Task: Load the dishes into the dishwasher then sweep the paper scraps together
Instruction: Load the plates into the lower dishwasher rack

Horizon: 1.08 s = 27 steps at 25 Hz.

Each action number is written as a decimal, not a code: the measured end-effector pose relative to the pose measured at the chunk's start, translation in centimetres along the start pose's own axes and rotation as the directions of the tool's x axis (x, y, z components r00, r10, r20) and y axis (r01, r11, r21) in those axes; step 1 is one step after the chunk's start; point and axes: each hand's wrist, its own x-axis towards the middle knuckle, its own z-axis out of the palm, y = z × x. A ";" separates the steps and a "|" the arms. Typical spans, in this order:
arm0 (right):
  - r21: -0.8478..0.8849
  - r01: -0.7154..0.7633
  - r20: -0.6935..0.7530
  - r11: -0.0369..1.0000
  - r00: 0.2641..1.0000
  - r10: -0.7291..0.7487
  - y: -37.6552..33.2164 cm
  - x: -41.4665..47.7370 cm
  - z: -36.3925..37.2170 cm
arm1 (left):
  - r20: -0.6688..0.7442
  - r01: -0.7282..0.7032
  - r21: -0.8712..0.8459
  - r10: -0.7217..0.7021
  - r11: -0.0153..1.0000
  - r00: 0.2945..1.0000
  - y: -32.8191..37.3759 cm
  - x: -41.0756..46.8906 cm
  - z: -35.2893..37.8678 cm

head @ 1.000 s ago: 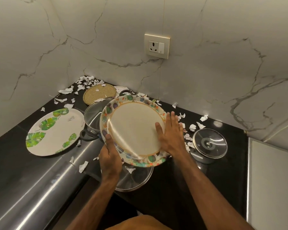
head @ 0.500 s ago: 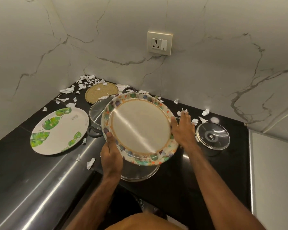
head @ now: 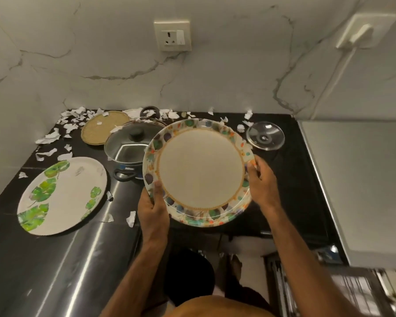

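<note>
**Loading barely begun, sweeping untouched**

The black counter bears most of the work left. Above its front edge the floral plate is gripped at opposite rims by the left hand and right hand, not yet racked. The leaf plate, lidded pot and glass lid wait; paper scraps lie scattered.

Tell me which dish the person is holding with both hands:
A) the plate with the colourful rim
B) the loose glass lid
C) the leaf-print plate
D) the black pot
A: the left hand and the right hand grip opposite edges of the plate with the colourful rim, while the leaf-print plate lies untouched on the counter.
</note>
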 end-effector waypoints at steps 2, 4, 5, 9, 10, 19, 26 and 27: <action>0.012 -0.017 -0.078 1.000 0.997 0.018 1.1 -3.5 -0.9 | 0.065 0.002 0.025 -0.003 1.000 0.998 -0.9 -0.9 -1.3; 0.015 -0.063 -0.148 0.998 0.987 0.064 2.4 -7.5 -2.4 | 0.164 0.019 0.036 -0.025 0.999 0.986 -1.4 -2.3 -1.8; 0.019 -0.103 -0.187 0.994 0.977 0.105 3.1 -9.3 -3.4 | 0.213 0.028 0.053 -0.039 0.998 0.976 -1.7 -3.2 -1.6; 0.048 -0.259 -0.390 0.965 0.885 0.256 5.3 -15.7 -8.3 | 0.378 0.053 0.126 -0.097 0.991 0.921 -2.9 -6.4 0.8; 0.051 -0.284 -0.440 0.957 0.854 0.277 5.7 -17.0 -9.8 | 0.422 0.022 0.139 -0.079 0.990 0.903 -3.0 -7.2 1.8; 0.219 -0.380 -0.762 0.899 0.508 0.401 12.0 -30.0 -20.7 | 0.806 -0.212 0.267 -0.097 0.940 0.584 -5.0 -15.7 12.9; 0.274 -0.403 -0.837 0.873 0.347 0.423 17.8 -37.9 -29.2 | 0.972 -0.479 0.136 -0.023 0.867 0.234 -7.3 -26.5 22.5; 0.210 -0.416 -0.849 0.885 0.371 0.376 18.1 -38.6 -30.6 | 0.983 -0.543 0.094 0.009 0.835 0.185 -7.9 -28.3 23.6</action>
